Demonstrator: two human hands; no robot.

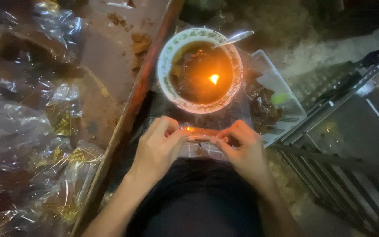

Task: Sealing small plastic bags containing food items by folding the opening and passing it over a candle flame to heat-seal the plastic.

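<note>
My left hand (159,147) and my right hand (242,147) together pinch a small clear plastic packet (200,133) held flat between them, just above my lap. Its left end glows orange next to my left fingertips. Right beyond the packet stands a white bowl with a green patterned rim (165,52). The bowl holds dark liquid with a small flame (214,79) burning in its middle. A metal spoon (233,38) leans on the bowl's far rim.
A white perforated plastic basket (286,98) with dark pieces sits right of the bowl. A wooden tray edge (128,114) runs diagonally on the left, with several clear-wrapped packets (31,131) piled beyond it. Metal racks (352,131) lie to the right.
</note>
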